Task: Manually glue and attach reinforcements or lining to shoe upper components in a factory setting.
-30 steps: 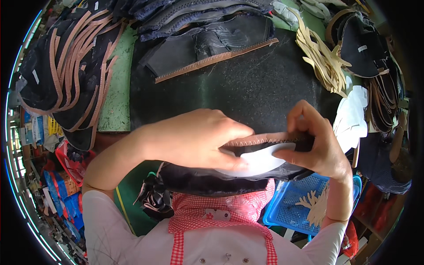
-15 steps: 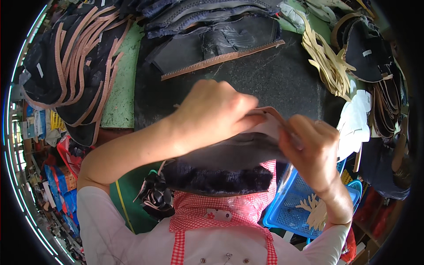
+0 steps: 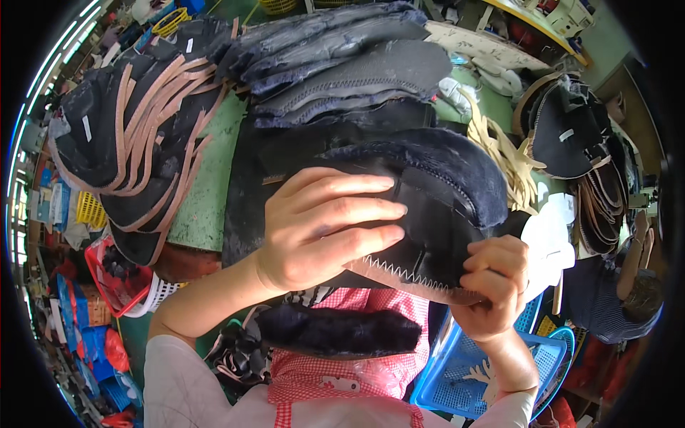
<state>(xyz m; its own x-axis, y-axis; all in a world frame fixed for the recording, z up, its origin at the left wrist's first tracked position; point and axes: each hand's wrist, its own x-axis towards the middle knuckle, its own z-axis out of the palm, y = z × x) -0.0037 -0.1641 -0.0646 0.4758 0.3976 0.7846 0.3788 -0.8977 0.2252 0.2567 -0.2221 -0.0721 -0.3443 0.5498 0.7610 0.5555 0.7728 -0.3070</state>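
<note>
In front of me is a fur-lined black leather piece, with dark blue fur along its far side. White zigzag stitching runs along the brown strip on its near edge. My left hand lies across the left part of the piece, fingers stretched out and slightly apart. At the near right corner, my right hand is closed, with fingers curled round the edge. Another dark furry piece rests on my lap, over a red checked apron.
Stacked fur-lined pieces lie on the far side of the table. Brown-edged black pieces hang at the left. Cream strips and white sheets lie right. A blue basket stands beside my right arm.
Both hands were gripping and bending the piece; now it is spread flatter, fur and stitching showing. My left hand has opened onto it. The view has tilted, showing more beyond the table.
</note>
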